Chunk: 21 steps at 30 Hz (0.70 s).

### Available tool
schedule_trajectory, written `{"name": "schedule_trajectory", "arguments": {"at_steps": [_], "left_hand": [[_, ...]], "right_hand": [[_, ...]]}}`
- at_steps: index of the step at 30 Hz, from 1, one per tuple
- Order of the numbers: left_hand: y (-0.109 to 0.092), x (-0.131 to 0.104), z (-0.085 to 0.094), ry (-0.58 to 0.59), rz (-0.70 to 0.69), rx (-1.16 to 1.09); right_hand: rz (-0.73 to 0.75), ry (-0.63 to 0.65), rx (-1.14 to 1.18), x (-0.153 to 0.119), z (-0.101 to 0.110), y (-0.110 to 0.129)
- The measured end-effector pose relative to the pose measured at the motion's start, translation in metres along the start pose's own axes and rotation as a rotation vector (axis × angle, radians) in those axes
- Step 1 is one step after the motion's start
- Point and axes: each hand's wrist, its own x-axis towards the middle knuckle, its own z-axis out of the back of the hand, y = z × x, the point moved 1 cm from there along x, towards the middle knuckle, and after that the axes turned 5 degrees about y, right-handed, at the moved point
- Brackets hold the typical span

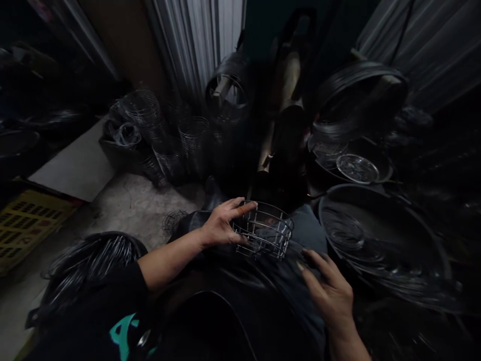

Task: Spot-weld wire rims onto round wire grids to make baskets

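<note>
A small round wire basket (pixel 280 231) with an open mesh of thin metal wires rests above my lap. My left hand (pixel 225 223) grips its left side, the thumb and fingers closed on the wires. To the right of the basket and apart from it is my right hand (pixel 330 291), its thumb and fingers spread with nothing visible in them. A dark, shiny apron (pixel 225 281) covers my lap beneath both hands.
At right, a wide black basin (pixel 383 200) holds wire rings; behind it is a smaller pan (pixel 387 173). Stacked wire baskets (pixel 193 133) stand at the back left. A tub of wires (pixel 108 250) and a yellow crate (pixel 28 220) are on the left.
</note>
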Motion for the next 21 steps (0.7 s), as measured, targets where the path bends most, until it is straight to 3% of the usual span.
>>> {"name": "schedule_trajectory", "arguments": {"at_steps": [5, 10, 13, 17, 21], "left_hand": [[0.019, 0.0, -0.006, 0.051, 0.09, 0.007], [0.044, -0.001, -0.005, 0.062, 0.13, 0.063], [0.056, 0.003, -0.005, 0.047, 0.114, 0.07], [0.057, 0.004, -0.007, 0.021, 0.141, 0.071], [0.05, 0.001, -0.009, -0.024, 0.162, 0.084]], "right_hand": [[-0.27, -0.129, -0.049, -0.026, 0.031, -0.031], [-0.795, -0.483, -0.097, -0.076, 0.1, -0.081], [-0.988, -0.638, -0.089, -0.108, 0.125, -0.11], [-1.158, -0.594, 0.005, -0.127, 0.117, -0.15], [-1.221, -0.445, 0.083, -0.111, 0.092, -0.185]]}}
